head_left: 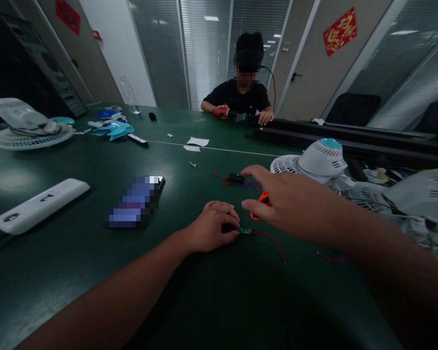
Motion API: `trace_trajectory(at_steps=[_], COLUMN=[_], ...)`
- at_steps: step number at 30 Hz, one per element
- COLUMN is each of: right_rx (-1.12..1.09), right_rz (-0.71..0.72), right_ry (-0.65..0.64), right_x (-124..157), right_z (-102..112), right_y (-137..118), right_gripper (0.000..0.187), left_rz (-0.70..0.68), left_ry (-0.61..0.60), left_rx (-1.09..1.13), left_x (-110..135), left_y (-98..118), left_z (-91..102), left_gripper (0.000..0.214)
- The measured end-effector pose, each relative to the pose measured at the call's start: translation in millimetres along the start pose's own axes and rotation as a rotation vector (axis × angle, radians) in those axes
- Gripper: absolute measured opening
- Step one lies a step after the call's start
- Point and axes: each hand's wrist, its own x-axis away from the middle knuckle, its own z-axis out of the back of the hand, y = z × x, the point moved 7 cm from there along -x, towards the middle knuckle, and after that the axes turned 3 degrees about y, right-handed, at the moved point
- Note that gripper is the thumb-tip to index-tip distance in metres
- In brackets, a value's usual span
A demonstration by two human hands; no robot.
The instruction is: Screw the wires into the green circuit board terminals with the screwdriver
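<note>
Resting on the table, my left hand [213, 227] has its fingers closed round a small green circuit board [245, 231]; part of a black piece shows under the fingers. From the board a red wire [273, 238] curves off to the right. My right hand [277, 197] is just above and to the right, curled round an orange-handled tool [264, 198] whose thin dark end points down at the board. Its thumb and forefinger are apart, and much of the tool is hidden. Beyond the right fingertips lies a black module [236, 178] with red and blue wires.
A phone [136, 201] and a white casing [40, 206] lie left. White fan parts [323, 163] crowd the right; another fan part [32, 126] sits far left. Across the table [190, 311], a person [241, 92] holds a red tool. Paper scraps [197, 141] lie midway.
</note>
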Motion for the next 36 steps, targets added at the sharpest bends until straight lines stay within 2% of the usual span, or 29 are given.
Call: trace_trajectory(at_steps=[5, 13, 27, 30, 36], right_rx=[0.107, 0.161, 0.001, -0.039, -0.115], right_rz=[-0.083, -0.082, -0.035, -0.045, -0.079], right_ry=[0.021, 0.01, 0.082, 0.13, 0.234], right_x=[2, 1, 5, 7, 13], right_z=[3, 3, 4, 4, -4], right_y=[3, 5, -2, -2, -4], right_gripper=[0.071, 0.046, 0.054, 0.048, 0.025], left_rz=[0.006, 0.005, 0.003, 0.033, 0.036], left_ry=[0.015, 0.007, -0.003, -0.026, -0.048], left_rx=[-0.011, 0.015, -0.01, -0.024, -0.025], left_x=[1, 1, 1, 1, 1], left_y=[0, -1, 1, -1, 3], left_z=[0.9, -0.7, 1.0, 0.0, 1.3], left_gripper=[0.014, 0.013, 0.014, 0.014, 0.018])
